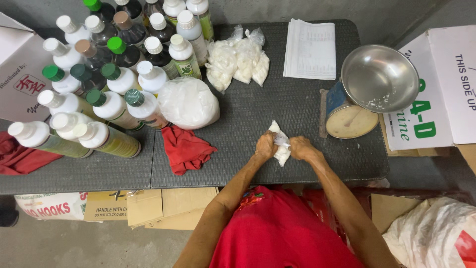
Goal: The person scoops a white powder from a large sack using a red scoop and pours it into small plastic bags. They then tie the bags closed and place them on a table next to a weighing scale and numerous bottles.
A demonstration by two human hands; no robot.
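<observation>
A small clear plastic bag of white powder (281, 146) lies on the dark grey table (307, 104) near its front edge. My left hand (266, 145) grips the bag's left side and my right hand (301, 148) grips its right side, both with fingers closed around the twisted plastic. A larger tied bag of white powder (188, 102) sits further left. Three small filled bags (237, 58) lie together at the back of the table.
Several plastic bottles (106, 64) with white, green and brown caps crowd the table's left half. A red cloth (186, 148) lies by them. At right, a steel bowl (379, 77) rests on a kitchen scale (347, 119). Folded paper (311, 48) lies at the back; cardboard boxes (436, 94) flank the table.
</observation>
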